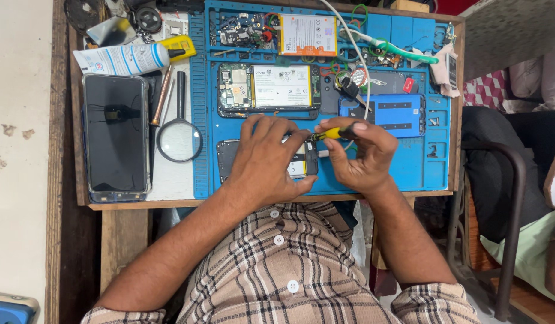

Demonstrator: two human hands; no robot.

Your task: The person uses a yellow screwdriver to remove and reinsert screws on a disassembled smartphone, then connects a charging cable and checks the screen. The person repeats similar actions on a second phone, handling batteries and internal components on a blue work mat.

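Note:
My left hand (262, 159) lies flat over an opened phone (304, 165) on the blue repair mat (421, 165), holding it down; most of the phone is hidden under the palm. My right hand (361, 153) grips a small yellow-handled screwdriver (334, 132), its tip pointing left onto the phone's upper edge beside my left fingertips. Just above lies a second opened phone (268, 89) with its battery and circuit board exposed.
A third opened phone (277, 33) lies at the mat's top. A blue phone back (391, 114) is right of my hands. Left of the mat are a magnifying glass (179, 135), a dark-screened phone (115, 138), a white tube (124, 59) and a copper-coloured tool (161, 96).

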